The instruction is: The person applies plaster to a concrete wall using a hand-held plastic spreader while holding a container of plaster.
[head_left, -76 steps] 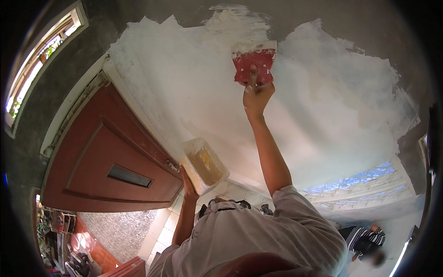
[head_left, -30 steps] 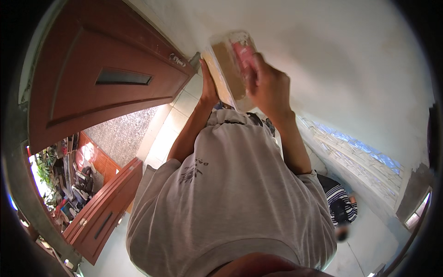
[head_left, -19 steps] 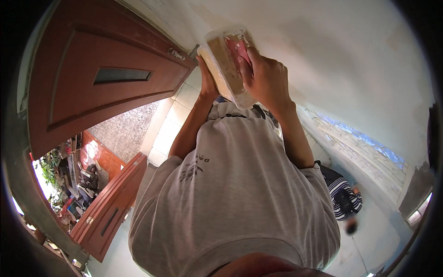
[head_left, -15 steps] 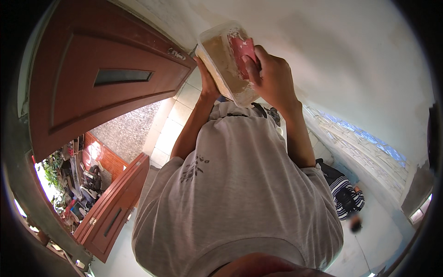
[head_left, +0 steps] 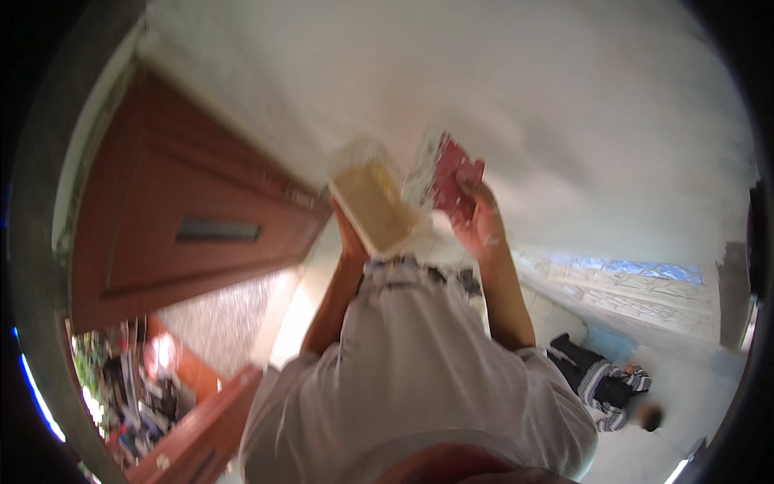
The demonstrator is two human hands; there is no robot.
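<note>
My left hand (head_left: 348, 230) grips a pale rectangular plastic tub (head_left: 372, 203) smeared with beige and yellowish residue, holding it in front of my waist. My right hand (head_left: 481, 216) holds a red putty spreader (head_left: 451, 177) just right of the tub, apart from it, with white putty along its blade. Behind both is the pale plastered wall (head_left: 564, 97). The picture is slightly smeared by motion.
A red-brown door (head_left: 129, 226) with a narrow pane stands at left, above an opening onto speckled ground (head_left: 218, 306) with piled items and plants. A white lattice window (head_left: 629, 274) is at lower right; a person in striped clothing (head_left: 601, 391) is below it.
The spreader has come out of the tub to its right and turned. Both hands and the tub appear lower in the picture, and the view shows more wall.
</note>
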